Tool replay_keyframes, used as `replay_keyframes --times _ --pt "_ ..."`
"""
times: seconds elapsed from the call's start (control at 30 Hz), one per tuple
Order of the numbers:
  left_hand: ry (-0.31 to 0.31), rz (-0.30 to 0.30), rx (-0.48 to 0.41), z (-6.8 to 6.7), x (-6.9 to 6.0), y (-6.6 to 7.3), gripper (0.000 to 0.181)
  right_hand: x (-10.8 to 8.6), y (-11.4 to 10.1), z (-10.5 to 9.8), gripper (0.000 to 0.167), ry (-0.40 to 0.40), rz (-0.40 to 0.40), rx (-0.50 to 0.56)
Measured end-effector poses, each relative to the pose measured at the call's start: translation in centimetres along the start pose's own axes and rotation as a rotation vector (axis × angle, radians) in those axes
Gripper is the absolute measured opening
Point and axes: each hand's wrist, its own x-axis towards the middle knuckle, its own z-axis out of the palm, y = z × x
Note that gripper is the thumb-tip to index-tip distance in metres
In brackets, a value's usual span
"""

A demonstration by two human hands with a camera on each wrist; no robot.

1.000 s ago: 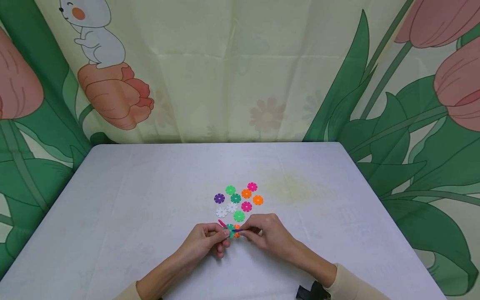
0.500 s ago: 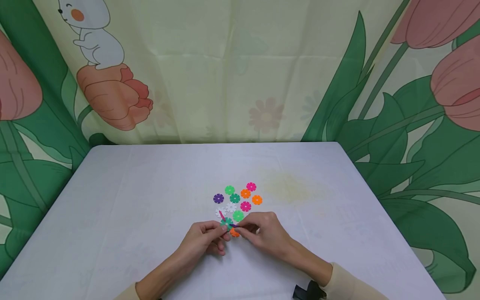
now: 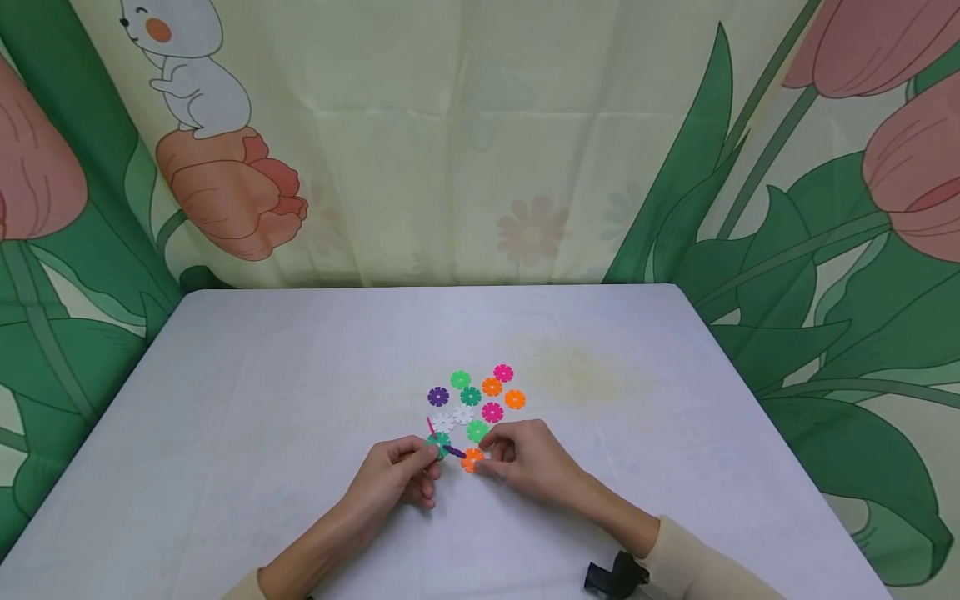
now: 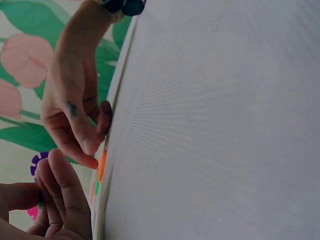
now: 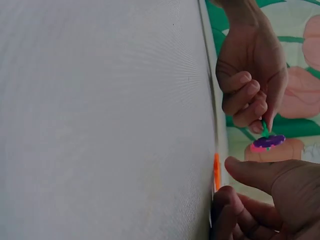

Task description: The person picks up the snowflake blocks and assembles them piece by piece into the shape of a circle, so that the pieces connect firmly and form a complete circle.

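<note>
white table [image 3: 225, 417] | flat on it: notched discs [image 3: 470, 396], multicoloured, clustered | yellowish stain [image 3: 581, 371]

Behind the white table [image 3: 225, 375], a pale yellow cloth [image 3: 405, 167] printed with large pink tulips [image 3: 918, 162], green leaves [image 3: 892, 321] and a white cartoon animal [image 3: 198, 87]; on its top, a yellowish stain [image 3: 577, 375] (rather faint).

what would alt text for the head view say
A person's left hand pinches joined green, purple and pink discs above a white table, the right hand close to an orange disc. More colourful discs lie beyond; a floral-print backdrop hangs behind.
</note>
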Motion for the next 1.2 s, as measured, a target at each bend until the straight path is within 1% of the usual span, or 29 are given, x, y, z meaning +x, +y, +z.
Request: replay_keyframes --times 0.1,0.23,0.5,0.7,0.8,1.0,1.07,1.2 --pt "-0.001 -0.006 0.001 -0.1 0.1 0.0 0.030 0.2 0.1 0.1 0.025 -0.021 0.023 0.003" --pt "-0.005 -0.005 0.002 -0.2 0.2 -0.1 0.030 0.4 0.2 0.2 0.029 -0.041 0.031 0.007" --pt "-0.003 -0.009 0.002 -0.2 0.3 -0.1 0.030 0.6 0.3 0.4 0.029 -0.049 0.045 0.009" --pt "-0.007 -0.006 0.012 -0.2 0.4 -0.2 0.030 0.9 0.3 0.5 0.030 -0.047 0.075 0.032" --pt "-0.008 -0.005 0.013 -0.2 0.4 -0.2 0.030 0.9 0.3 0.4 0.026 -0.053 0.086 0.026" --pt "-0.007 -0.008 0.008 -0.2 0.3 -0.1 0.031 0.6 0.2 -0.1 0.018 -0.068 0.073 -0.015" --pt "-0.005 -0.010 0.006 -0.2 0.3 -0.1 0.031 0.5 0.2 -0.3 0.016 -0.070 0.084 0.002" --pt "0.001 -0.017 0.009 -0.2 0.3 -0.1 0.031 0.4 0.5 -0.7 0.012 -0.089 0.131 0.083"
